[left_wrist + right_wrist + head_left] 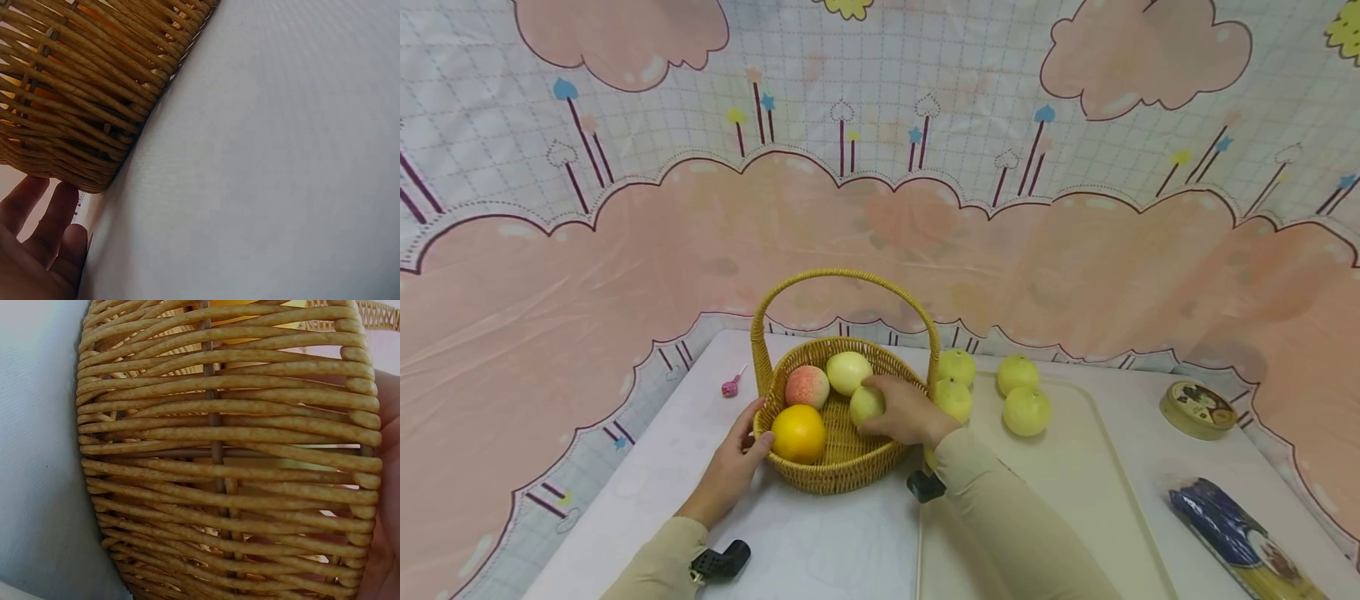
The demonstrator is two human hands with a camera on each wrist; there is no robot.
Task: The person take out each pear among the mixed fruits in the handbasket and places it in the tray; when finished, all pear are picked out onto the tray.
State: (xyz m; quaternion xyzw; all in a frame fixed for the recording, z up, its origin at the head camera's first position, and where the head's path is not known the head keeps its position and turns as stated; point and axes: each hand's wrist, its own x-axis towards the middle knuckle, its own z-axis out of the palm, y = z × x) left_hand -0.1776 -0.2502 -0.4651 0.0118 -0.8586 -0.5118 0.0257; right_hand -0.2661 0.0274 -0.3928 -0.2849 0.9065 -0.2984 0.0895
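A yellow wicker basket [838, 477] with a tall arched handle stands on the white table. My left hand [735, 462] grips its left rim, thumb over the edge and fingers against the outer wall; in the left wrist view the fingers [53, 219] touch the wicker. Reaching inside from the right, my right hand [906, 408] holds a green apple [867, 405]. Also in the basket are an orange [799, 434], a peach [807, 387] and a pale yellow-green fruit [848, 372]. From the right wrist, the basket wall [231, 437] hides most of that hand.
Right of the basket, several green apples [1027, 411] sit on and beside a cream tray [1060, 500]. A pink-wrapped lollipop [730, 388] lies to the left. At far right are a round tin [1198, 408] and a blue packet [1232, 533]. A patterned cloth [880, 233] hangs behind.
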